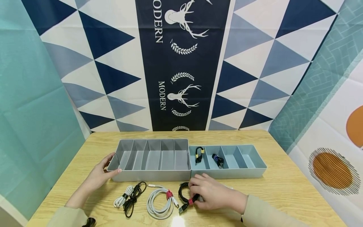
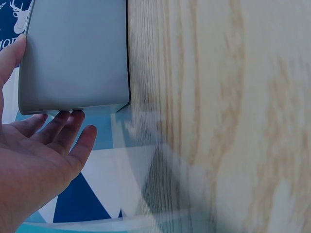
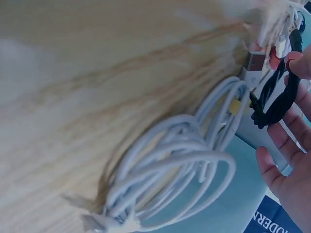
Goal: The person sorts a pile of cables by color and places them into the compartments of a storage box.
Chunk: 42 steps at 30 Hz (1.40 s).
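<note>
My right hand (image 1: pixel 208 192) pinches a coiled black USB cable (image 1: pixel 182 192) with a red tie, just before the boxes. In the right wrist view, thumb and fingers are around this black cable (image 3: pixel 277 99). Beside it lies a coiled white cable (image 3: pixel 165 160), mostly hidden by the hand in the head view. With fairly straight fingers, my left hand (image 1: pixel 99 173) touches the left end of the grey divided box (image 1: pixel 153 175). Its thumb lies at the front rim; its fingertips meet the end wall of the box (image 2: pixel 77 58) in the left wrist view.
A light blue divided box (image 1: pixel 229 173) adjoins the grey one. Its two left compartments hold a black cable with yellow ties (image 1: pixel 199 155) and a black cable with a blue tie (image 1: pixel 217 160). White (image 1: pixel 123 197), black (image 1: pixel 134 198) and red-tied white cables (image 1: pixel 158 203) lie in front.
</note>
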Motion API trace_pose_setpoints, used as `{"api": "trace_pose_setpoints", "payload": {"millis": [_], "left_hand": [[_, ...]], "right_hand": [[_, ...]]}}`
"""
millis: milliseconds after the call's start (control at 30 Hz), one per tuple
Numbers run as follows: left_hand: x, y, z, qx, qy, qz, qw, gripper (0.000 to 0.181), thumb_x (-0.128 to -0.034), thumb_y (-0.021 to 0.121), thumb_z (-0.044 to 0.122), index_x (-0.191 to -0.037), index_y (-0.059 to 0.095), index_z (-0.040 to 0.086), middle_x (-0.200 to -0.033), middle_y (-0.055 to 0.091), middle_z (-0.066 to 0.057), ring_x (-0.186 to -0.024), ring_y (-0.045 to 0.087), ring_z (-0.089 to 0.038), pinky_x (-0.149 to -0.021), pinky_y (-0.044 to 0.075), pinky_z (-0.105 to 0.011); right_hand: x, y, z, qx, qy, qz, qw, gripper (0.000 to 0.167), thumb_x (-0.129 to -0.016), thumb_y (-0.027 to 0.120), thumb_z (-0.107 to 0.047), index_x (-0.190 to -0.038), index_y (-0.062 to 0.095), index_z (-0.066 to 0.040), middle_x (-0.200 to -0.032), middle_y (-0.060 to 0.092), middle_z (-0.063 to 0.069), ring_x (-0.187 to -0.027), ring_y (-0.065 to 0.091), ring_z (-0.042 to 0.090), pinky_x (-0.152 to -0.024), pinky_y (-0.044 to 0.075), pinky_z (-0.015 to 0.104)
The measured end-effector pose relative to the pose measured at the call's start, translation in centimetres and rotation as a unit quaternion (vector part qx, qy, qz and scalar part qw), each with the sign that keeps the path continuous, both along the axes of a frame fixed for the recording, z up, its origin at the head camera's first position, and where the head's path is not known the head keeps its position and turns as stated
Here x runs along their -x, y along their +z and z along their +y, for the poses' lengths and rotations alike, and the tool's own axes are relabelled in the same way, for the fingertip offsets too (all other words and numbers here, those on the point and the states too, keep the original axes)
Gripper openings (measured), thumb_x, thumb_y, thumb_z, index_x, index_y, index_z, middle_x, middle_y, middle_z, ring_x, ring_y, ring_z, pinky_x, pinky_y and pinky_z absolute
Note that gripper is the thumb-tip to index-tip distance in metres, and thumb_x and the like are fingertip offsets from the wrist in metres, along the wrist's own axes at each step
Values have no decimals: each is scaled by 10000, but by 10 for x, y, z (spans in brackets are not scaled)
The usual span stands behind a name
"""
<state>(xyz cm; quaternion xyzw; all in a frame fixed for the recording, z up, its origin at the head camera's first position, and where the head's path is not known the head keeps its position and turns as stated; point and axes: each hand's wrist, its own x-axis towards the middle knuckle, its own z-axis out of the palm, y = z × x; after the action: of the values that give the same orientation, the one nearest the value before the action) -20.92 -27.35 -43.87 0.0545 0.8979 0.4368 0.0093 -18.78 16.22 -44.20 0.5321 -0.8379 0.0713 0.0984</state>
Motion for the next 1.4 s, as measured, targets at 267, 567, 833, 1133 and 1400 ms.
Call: {"api": "trace_pose_setpoints", "payload": {"millis": [267, 567, 833, 1133, 1400], "left_hand": [[1, -2, 0, 37, 12, 57, 10000, 867, -869, 670, 370, -1512, 166, 80, -1505, 214, -286, -1285, 325, -517, -982, 359, -604], [1, -4, -1, 33, -21, 58, 10000, 867, -872, 666, 365, -1513, 160, 74, -1508, 206, -284, -1290, 317, -517, -978, 362, -606], [3, -6, -2, 31, -44, 113, 9999, 864, -872, 667, 366, -1510, 167, 65, -1503, 215, -287, -1282, 330, -518, -972, 372, -600], [3, -7, -2, 33, -72, 142, 9999, 856, -876, 664, 357, -1510, 166, 67, -1506, 208, -288, -1283, 322, -526, -970, 370, -606], [3, -7, -2, 47, -82, 155, 9998, 856, -878, 661, 358, -1513, 160, 77, -1506, 203, -288, -1274, 336, -528, -961, 389, -591]], "right_hand": [[-1, 9, 0, 103, -91, 176, 9997, 137, -785, 691, -317, -895, 616, -283, -1027, 556, -130, -957, 475, 44, -841, 450, 338], [4, 19, -1, 485, 134, 567, 9971, 96, -803, 667, -276, -868, 609, -237, -998, 585, -88, -937, 503, 69, -774, 429, 278], [4, 25, 0, 617, 133, 637, 9960, 68, -836, 641, -278, -872, 607, -231, -994, 584, -109, -937, 520, 65, -795, 434, 285], [8, 37, 3, 837, 119, 699, 9940, 98, -793, 666, -250, -868, 605, -233, -1000, 588, -96, -939, 521, 68, -772, 415, 272], [10, 46, 8, 795, -103, 905, 9927, 97, -845, 643, -274, -921, 632, -216, -984, 585, -104, -939, 534, 70, -818, 445, 313]]}}
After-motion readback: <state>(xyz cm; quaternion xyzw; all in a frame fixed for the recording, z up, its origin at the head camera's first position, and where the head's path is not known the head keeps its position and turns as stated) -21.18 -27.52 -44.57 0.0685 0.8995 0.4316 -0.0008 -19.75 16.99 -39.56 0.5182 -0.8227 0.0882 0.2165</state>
